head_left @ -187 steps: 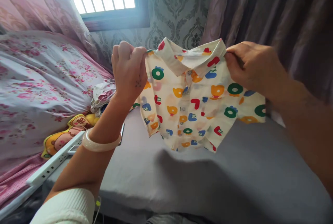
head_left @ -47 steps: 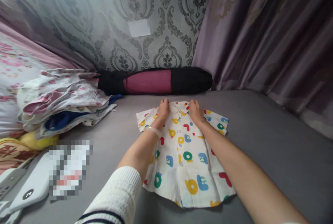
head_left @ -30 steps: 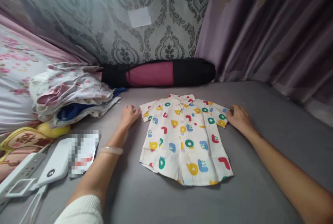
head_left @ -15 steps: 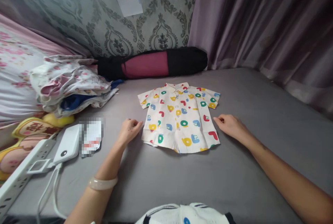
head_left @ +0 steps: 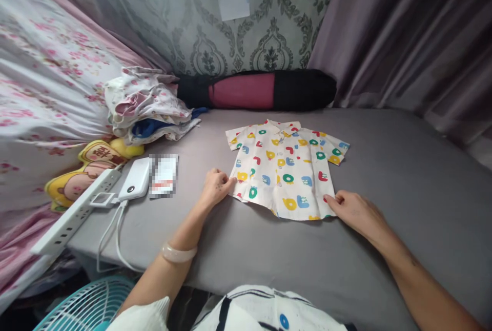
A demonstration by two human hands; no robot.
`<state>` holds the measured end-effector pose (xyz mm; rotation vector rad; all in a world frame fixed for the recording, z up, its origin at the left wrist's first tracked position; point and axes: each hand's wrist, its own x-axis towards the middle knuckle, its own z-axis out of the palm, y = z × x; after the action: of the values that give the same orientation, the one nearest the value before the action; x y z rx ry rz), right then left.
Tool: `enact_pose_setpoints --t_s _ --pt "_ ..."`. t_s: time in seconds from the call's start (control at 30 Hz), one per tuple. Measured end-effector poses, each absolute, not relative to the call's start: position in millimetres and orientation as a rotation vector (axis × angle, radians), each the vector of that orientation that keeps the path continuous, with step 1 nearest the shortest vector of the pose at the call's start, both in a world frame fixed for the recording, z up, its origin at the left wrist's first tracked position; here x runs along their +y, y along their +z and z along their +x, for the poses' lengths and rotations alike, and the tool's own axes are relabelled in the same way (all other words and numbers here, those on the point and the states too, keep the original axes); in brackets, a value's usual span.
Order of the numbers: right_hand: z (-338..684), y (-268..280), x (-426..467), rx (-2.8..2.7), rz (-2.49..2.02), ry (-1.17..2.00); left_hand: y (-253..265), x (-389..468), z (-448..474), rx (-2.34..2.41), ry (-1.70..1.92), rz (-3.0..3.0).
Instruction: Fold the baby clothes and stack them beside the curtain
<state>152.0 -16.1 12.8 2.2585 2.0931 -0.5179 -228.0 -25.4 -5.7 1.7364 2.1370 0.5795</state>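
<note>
A small short-sleeved shirt, white with colourful letter-like prints, lies spread flat on the grey bed surface, its collar pointing away from me. My left hand is closed at the lower left edge of the shirt, thumb and finger pinching the cloth there. At the lower right corner, my right hand pinches the hem between thumb and fingers. A pale bangle circles my left wrist.
Left of the shirt lie a pile of clothes, a yellow plush toy, a power strip and a white power bank with cables. A black and dark-red long bag rests along the wall. A turquoise fan stands below the bed edge.
Both hands have come in to the shirt's lower sides and now grip its cloth; the right hand has moved down to the hem corner. The view has shifted left.
</note>
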Motion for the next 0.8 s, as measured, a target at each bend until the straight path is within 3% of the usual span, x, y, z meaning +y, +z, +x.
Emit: enact_pose_setpoints --t_s 0.57,0.7,0.8 --pt "176 8 -7 2.147 2.248 -0.701 15 -10 -241 2.035 0.489 1.665" --pt "174 14 -9 2.148 2.279 -0.682 21 16 -232 1.987 0.697 1.376" --pt "168 20 -7 2.252 2.366 -0.474 20 39 -226 1.948 0.816 1.26"
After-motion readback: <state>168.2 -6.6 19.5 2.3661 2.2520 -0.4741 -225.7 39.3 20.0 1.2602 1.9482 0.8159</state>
